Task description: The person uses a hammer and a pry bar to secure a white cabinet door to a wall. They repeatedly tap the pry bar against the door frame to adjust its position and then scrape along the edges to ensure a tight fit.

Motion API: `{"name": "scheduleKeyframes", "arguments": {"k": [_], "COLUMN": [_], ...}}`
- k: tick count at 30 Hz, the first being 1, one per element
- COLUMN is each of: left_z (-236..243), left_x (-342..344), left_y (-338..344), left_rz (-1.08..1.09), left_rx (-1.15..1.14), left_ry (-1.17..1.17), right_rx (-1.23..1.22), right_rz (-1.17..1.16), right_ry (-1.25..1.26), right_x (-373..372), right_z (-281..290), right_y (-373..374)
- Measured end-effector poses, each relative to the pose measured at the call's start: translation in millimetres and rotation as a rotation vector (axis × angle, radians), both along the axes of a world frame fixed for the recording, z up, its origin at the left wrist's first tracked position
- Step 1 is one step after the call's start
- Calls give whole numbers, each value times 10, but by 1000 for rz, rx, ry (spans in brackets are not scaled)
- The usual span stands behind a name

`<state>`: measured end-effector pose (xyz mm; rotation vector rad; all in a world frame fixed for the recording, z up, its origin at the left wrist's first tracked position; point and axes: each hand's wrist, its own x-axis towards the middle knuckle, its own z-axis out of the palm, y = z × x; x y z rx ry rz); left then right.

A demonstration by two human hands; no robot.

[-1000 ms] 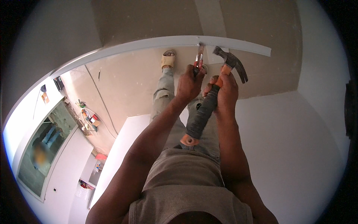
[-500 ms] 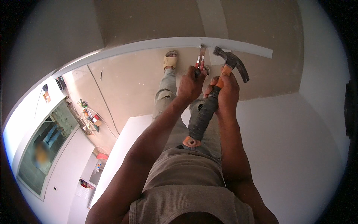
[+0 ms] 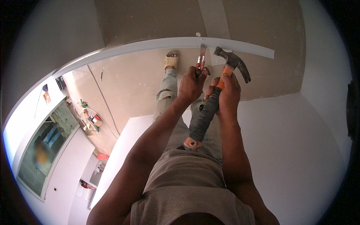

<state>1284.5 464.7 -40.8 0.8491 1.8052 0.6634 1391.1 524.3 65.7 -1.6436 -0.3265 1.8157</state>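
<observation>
My right hand (image 3: 228, 93) is closed around a claw hammer (image 3: 202, 114) with an orange handle wrapped in dark tape. The hammer's dark head (image 3: 234, 62) points away from me, claw to the right, apart from the strip. Closed on a flat-bladed tool (image 3: 201, 60) with a red and black handle, my left hand (image 3: 192, 84) is just left of the hammer. The blade's tip meets the near edge of a long pale strip (image 3: 153, 43). On the brown surface just beyond the strip is a small white spot (image 3: 198, 34).
My feet in tan sandals (image 3: 171, 62) are below the strip. White panels (image 3: 285, 127) stand at the right. On the floor at left lie a cable (image 3: 101, 95) and cluttered items (image 3: 93, 120). A blurred person (image 3: 43, 153) shows through an opening beyond the left white wall (image 3: 71, 157).
A small white spot now shows just beyond the strip, above the blade. The dark spot at the blade's tip no longer shows. Both hands and the hammer have hardly moved.
</observation>
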Motion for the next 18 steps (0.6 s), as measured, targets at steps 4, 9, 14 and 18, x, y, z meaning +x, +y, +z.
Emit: {"name": "scheduleKeyframes", "arguments": {"k": [4, 9, 14, 18], "left_z": [22, -230, -182, -10], "left_x": [-11, -36, -49, -41], "left_y": [15, -124, -72, 1], "left_rz": [5, -105, -57, 24], "left_rx": [-11, 184, 89, -17], "left_ry": [-41, 114, 13, -64], "right_rx": [-35, 22, 17, -4], "right_rz": [143, 50, 96, 180], "right_ry": [63, 42, 29, 126], "right_x": [92, -13, 5, 81], "right_z": [-55, -55, -83, -106], "right_y": [45, -40, -7, 14]}}
